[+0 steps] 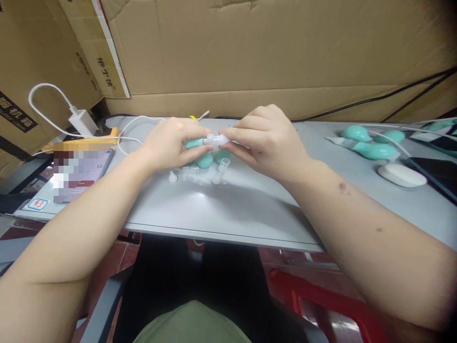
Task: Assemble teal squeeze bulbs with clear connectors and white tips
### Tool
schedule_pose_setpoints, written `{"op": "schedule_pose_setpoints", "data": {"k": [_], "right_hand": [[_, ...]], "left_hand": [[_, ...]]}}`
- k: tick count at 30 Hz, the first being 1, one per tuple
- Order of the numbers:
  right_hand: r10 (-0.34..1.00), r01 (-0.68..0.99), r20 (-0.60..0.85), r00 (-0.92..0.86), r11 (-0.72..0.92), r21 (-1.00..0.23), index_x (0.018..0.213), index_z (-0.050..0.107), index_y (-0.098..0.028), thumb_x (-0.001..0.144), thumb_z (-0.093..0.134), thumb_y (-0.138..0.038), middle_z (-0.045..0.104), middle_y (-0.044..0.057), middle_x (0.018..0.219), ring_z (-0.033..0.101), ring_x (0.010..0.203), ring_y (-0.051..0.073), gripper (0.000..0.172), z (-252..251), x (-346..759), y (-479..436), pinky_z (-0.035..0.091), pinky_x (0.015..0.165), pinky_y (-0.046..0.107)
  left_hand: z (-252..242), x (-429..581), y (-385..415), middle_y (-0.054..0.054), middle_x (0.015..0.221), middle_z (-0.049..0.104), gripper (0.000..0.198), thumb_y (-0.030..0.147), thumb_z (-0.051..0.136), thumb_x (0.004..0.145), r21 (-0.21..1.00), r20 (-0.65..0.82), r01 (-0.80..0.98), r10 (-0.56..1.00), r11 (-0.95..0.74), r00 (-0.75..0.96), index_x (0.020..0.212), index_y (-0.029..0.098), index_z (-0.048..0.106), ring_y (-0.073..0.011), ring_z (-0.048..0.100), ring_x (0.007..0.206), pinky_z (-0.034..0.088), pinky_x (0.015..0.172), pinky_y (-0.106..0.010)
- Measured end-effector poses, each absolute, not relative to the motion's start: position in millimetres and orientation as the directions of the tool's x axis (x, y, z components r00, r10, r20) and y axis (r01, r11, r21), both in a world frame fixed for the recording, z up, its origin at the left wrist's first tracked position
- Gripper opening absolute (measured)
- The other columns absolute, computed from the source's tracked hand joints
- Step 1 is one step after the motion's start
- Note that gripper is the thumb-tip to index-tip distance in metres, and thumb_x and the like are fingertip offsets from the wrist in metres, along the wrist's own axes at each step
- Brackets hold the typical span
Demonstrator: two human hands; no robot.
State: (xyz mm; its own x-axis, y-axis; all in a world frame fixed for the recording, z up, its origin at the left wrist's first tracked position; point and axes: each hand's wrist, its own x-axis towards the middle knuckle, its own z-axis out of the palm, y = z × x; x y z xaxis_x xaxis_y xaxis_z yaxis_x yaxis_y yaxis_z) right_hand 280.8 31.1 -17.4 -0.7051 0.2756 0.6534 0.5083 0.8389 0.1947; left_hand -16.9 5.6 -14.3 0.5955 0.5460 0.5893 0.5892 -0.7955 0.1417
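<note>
Over the grey table, my left hand (174, 143) is closed round the green end of a bulb nasal aspirator. Its clear tube (211, 141) points right, toward my other hand. The fingers of my right hand (266, 138) pinch the small white soft tip (223, 140) at the tube's end. Below the hands lie green bulbs (204, 161), a loose white tip (173, 176), a clear tube part (191, 170) and another clear piece standing tilted (223, 165). My fingers cover part of the bulb being held.
More green bulbs (378, 150) lie at the right, by a white oval case (402, 175) and a dark device (437, 174). On the left are a phone (103, 164), a white charger (84, 123) and cables. Cardboard (278, 47) stands behind the table (221, 219); a red stool (321, 300) is below.
</note>
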Motion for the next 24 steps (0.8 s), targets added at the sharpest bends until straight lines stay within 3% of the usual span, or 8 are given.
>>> {"op": "schedule_pose_setpoints", "data": {"k": [2, 10, 14, 24], "right_hand": [[0.197, 0.476, 0.668, -0.717, 0.839, 0.263, 0.122, 0.088, -0.027, 0.135, 0.045, -0.055, 0.082, 0.009, 0.097, 0.068, 0.094, 0.031, 0.053, -20.4, 281.9, 34.8, 0.050, 0.089, 0.053], [0.253, 0.464, 0.584, -0.772, 0.852, 0.244, 0.114, 0.086, -0.025, 0.133, 0.047, -0.050, 0.074, 0.007, 0.087, 0.059, 0.087, 0.028, 0.050, -21.8, 283.6, 36.4, 0.044, 0.087, 0.048], [0.242, 0.436, 0.573, -0.783, 0.871, 0.228, 0.106, 0.083, -0.023, 0.132, 0.047, -0.049, 0.074, 0.008, 0.087, 0.058, 0.086, 0.027, 0.052, -20.9, 283.9, 35.9, 0.043, 0.086, 0.047], [0.328, 0.400, 0.566, -0.757, 0.917, 0.004, 0.088, 0.069, -0.026, 0.128, 0.054, -0.050, 0.068, 0.006, 0.081, 0.059, 0.084, 0.027, 0.049, -19.5, 280.0, 31.5, 0.050, 0.089, 0.049]], "left_hand": [[-14.5, -17.4, 5.4, -0.004, 0.092, 0.082, 0.030, 0.047, 0.069, 0.117, 0.118, 0.594, 0.593, 0.535, -0.797, 0.601, 0.113, 0.029, 0.092, -0.0241, 0.079, 0.089, 0.054, 0.079, -0.038], [-14.7, -18.8, 3.6, -0.002, 0.084, 0.076, 0.029, 0.047, 0.069, 0.117, 0.001, 0.587, 0.644, 0.522, -0.765, 0.619, 0.112, 0.030, 0.092, -0.0230, 0.076, 0.082, 0.043, 0.070, -0.036], [-15.2, -17.6, 2.5, -0.002, 0.084, 0.076, 0.033, 0.051, 0.066, 0.119, -0.047, 0.582, 0.659, 0.516, -0.751, 0.629, 0.116, 0.031, 0.092, -0.0236, 0.076, 0.083, 0.044, 0.070, -0.037], [-15.3, -15.6, 5.7, -0.005, 0.081, 0.071, 0.040, 0.058, 0.056, 0.119, -0.143, 0.572, 0.669, 0.490, -0.730, 0.658, 0.106, 0.031, 0.083, -0.0274, 0.075, 0.083, 0.046, 0.071, -0.042]]}}
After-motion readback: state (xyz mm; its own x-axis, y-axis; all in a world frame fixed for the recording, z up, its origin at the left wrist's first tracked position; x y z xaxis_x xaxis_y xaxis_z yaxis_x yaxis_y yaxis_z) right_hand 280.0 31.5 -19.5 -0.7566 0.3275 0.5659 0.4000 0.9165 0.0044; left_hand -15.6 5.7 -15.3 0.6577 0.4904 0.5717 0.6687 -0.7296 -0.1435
